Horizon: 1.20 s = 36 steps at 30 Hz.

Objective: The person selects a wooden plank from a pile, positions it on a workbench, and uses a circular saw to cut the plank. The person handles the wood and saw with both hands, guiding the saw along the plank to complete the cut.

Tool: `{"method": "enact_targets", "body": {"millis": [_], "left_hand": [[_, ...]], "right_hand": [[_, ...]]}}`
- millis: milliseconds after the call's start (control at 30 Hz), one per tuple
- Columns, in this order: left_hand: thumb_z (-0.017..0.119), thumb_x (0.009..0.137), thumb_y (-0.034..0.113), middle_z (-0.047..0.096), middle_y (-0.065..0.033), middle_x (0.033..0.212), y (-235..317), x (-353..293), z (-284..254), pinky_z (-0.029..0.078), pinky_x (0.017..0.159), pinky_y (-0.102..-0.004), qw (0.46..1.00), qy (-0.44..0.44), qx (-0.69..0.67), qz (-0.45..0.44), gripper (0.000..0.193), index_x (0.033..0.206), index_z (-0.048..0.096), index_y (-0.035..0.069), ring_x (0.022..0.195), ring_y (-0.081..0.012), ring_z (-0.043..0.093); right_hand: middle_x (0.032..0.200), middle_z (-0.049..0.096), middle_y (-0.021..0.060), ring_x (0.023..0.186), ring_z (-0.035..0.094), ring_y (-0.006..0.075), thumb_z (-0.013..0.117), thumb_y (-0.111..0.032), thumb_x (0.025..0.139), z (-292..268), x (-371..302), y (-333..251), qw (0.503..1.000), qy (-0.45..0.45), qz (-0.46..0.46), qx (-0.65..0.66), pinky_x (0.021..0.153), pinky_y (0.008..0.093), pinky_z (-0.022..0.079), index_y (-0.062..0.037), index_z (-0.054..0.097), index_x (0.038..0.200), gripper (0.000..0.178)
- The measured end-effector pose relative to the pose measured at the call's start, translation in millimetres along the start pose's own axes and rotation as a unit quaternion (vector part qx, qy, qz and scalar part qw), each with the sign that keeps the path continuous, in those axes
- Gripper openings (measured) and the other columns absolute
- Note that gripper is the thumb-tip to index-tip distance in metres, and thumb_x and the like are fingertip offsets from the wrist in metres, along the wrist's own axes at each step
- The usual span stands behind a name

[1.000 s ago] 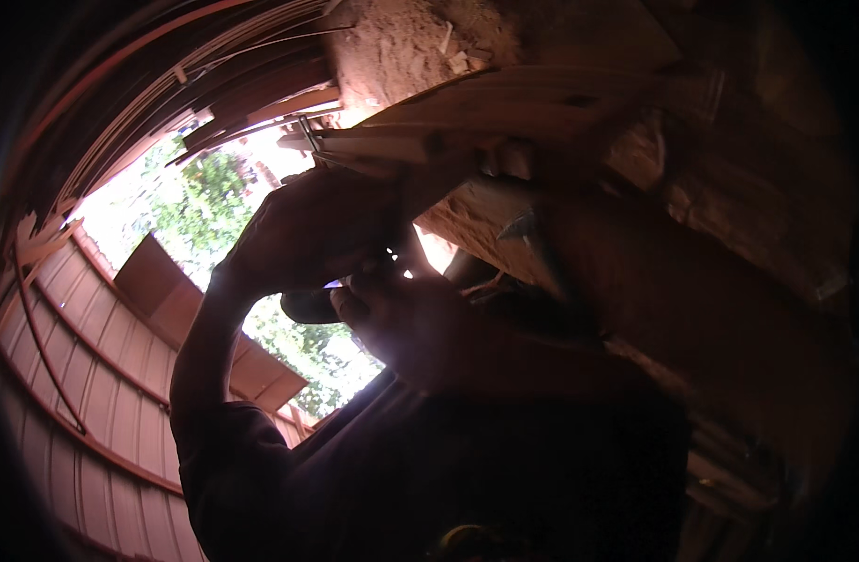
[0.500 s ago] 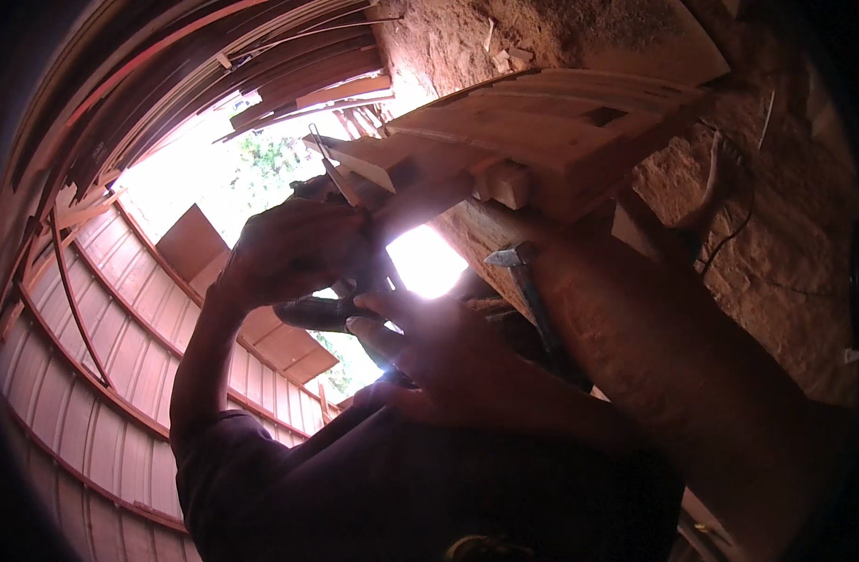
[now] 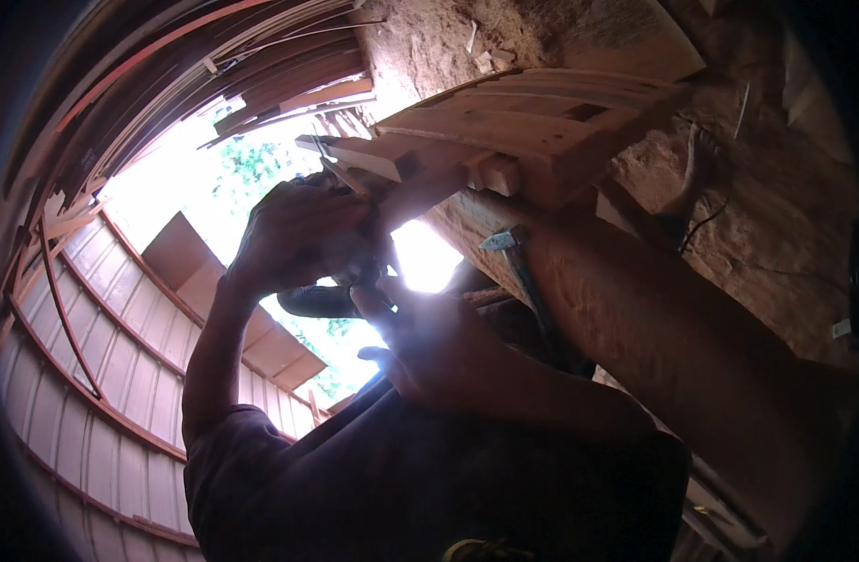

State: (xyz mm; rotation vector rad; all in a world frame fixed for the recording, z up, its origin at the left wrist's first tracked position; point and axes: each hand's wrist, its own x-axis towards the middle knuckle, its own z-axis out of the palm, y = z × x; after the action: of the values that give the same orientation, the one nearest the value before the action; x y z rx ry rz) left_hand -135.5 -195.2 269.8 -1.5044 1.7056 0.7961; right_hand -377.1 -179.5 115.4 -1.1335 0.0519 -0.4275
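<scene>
My left hand point(image 3: 293, 229) is wrapped over a dark hand tool point(image 3: 317, 302), its fingers closed. The tool is mostly in silhouette, and a rounded black handle shows below the hand; I cannot make out its kind. My right hand point(image 3: 439, 342) is just below and to the right, its thumb spread away and one fingertip at the tool's lower part. Strong glare hides its other fingers. A thin wooden stick point(image 3: 343, 178) points up past my left hand. Close beyond the tool is the end of a light wooden board point(image 3: 378, 157).
A wooden frame piece point(image 3: 542, 122) with a square hole extends right. A hammer point(image 3: 502, 240) rests head-up by a thick brown beam-like form point(image 3: 616, 300). A bare foot point(image 3: 696, 155) shows on the dirt ground. Stacked planks point(image 3: 298, 66) and a metal-sheet wall point(image 3: 83, 375) lie left.
The whole view has shifted slightly. My right hand's fingers have moved up closer to the tool, with the thumb standing apart below. My left hand keeps its hold.
</scene>
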Motion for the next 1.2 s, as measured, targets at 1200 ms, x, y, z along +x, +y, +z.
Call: {"method": "enact_targets", "body": {"millis": [1200], "left_hand": [[0.084, 0.081, 0.018, 0.077, -0.0097, 0.111, 12, -32, 15, 0.059, 0.092, -0.0449, 0.94, 0.246, -0.213, 0.101, 0.033, 0.112, 0.079, 0.009, 0.104, -0.0282, 0.075]], "right_hand": [[0.109, 0.058, 0.0151, 0.088, 0.069, 0.0271, 0.073, -0.021, 0.092, 44, 34, -46, 0.905, -0.045, 0.148, -0.397, 0.07, 0.0388, 0.059, 0.0024, 0.058, 0.133, 0.049]]}}
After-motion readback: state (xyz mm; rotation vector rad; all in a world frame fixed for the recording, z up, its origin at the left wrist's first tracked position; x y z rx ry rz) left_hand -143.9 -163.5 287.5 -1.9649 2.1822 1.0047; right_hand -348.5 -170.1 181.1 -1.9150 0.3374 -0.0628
